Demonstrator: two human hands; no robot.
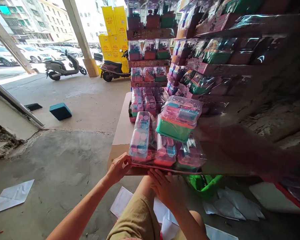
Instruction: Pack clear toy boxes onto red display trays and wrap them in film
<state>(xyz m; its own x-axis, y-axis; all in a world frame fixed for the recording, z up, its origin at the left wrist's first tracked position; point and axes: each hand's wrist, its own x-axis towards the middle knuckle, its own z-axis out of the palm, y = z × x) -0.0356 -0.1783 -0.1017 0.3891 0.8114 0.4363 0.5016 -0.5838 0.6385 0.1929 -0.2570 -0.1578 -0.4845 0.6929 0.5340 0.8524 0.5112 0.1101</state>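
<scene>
On the near edge of the table sits a shallow display tray point(165, 167) holding clear-lidded plastic boxes with pink, teal and green parts. My left hand point(119, 168) is closed on the tray's front left corner, thumb and fingers pinching it. My right hand point(163, 186) lies against the tray's front edge, its fingers stretched out and nothing seen in its grasp. One box with a green base point(175, 128) rests tilted on top of the others. A box with a clear lid point(139, 143) lies at the tray's left side, closest to my left hand.
Stacked trays of similar boxes point(150, 50) rise behind the table point(122, 133), with more wrapped stacks point(210, 53) at right. White sheets point(13, 196) and a green bag point(205, 185) lie on the floor. Scooters point(65, 66), yellow cartons point(115, 30) and a blue block point(60, 111) stand beyond.
</scene>
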